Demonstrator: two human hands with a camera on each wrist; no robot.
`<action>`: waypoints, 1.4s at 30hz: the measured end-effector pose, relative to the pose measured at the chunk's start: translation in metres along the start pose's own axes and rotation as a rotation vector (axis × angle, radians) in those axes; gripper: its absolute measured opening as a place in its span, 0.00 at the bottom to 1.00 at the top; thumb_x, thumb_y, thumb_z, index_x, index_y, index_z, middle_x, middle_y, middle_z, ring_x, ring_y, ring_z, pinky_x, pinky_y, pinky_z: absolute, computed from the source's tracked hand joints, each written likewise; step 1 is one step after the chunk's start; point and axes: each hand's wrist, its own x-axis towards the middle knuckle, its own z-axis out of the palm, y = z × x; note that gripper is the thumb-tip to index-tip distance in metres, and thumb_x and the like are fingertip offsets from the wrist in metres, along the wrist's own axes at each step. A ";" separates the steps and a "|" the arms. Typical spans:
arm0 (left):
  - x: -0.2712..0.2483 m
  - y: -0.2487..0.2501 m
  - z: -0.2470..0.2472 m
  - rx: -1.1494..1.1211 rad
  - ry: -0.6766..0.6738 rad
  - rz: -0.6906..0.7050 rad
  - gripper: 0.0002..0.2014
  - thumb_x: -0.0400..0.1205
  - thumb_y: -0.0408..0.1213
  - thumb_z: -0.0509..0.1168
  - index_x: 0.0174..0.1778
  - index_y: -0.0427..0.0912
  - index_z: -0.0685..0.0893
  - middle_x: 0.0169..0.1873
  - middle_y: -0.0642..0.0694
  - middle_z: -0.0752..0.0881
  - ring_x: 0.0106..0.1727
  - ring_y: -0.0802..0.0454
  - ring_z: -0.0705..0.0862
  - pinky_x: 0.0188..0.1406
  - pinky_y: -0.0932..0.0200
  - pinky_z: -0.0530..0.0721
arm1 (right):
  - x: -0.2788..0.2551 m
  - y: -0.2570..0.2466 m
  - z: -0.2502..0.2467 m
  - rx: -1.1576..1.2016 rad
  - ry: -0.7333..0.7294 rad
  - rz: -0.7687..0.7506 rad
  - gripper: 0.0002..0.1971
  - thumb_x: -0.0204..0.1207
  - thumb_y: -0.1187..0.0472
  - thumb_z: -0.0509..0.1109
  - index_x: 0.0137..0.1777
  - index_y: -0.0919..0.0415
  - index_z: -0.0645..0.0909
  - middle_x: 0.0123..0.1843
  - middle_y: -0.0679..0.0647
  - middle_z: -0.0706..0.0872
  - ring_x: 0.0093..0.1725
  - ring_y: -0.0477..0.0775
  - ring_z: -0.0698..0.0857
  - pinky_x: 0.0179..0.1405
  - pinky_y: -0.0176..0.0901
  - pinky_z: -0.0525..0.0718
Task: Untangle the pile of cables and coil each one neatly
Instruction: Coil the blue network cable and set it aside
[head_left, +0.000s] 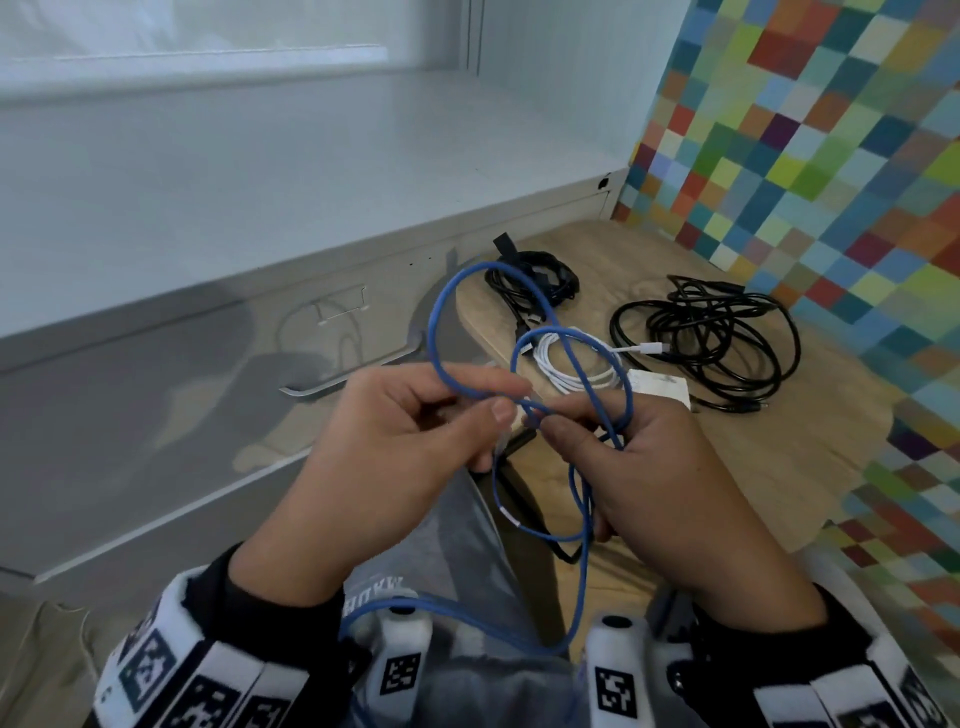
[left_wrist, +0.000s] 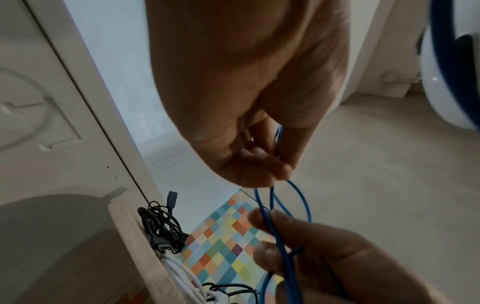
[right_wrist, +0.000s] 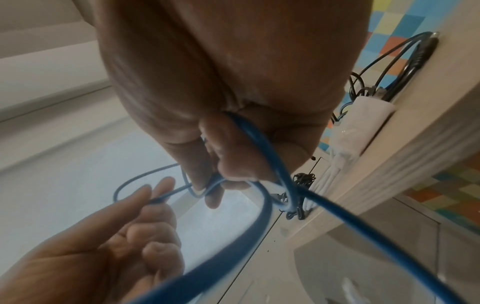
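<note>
both hands (head_left: 395, 441) (head_left: 670, 467) hold the blue cable (head_left: 439, 317) above your lap, fingers pinched on its loops to keep the coil from springing; other cables (head_left: 711, 338) rest on the surface (head_left: 779, 447).

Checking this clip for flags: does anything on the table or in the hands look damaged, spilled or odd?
Nothing looks damaged or spilled. The blue cable, held by the left hand and right hand, crosses itself in uneven loops, and the large black cable on the table lies loosely tangled, as the task implies.
</note>
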 end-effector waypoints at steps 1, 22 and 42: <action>-0.001 -0.002 0.001 0.056 -0.018 0.010 0.07 0.80 0.34 0.75 0.51 0.47 0.95 0.29 0.47 0.89 0.30 0.54 0.85 0.36 0.62 0.85 | -0.001 -0.002 0.002 -0.005 -0.023 -0.028 0.08 0.82 0.57 0.75 0.44 0.41 0.92 0.31 0.48 0.88 0.20 0.41 0.79 0.24 0.38 0.79; 0.007 0.005 -0.008 -0.276 0.212 -0.070 0.23 0.86 0.51 0.57 0.58 0.39 0.89 0.36 0.38 0.86 0.41 0.40 0.83 0.40 0.51 0.83 | -0.002 0.005 0.004 0.315 -0.224 0.185 0.21 0.90 0.68 0.58 0.71 0.41 0.80 0.54 0.55 0.95 0.15 0.43 0.65 0.19 0.38 0.64; 0.013 -0.008 -0.033 0.277 0.205 -0.048 0.11 0.83 0.29 0.72 0.53 0.51 0.93 0.36 0.50 0.89 0.37 0.50 0.83 0.42 0.45 0.85 | 0.008 0.016 -0.007 0.388 0.080 0.150 0.15 0.84 0.72 0.67 0.54 0.54 0.92 0.27 0.51 0.76 0.15 0.44 0.62 0.18 0.36 0.62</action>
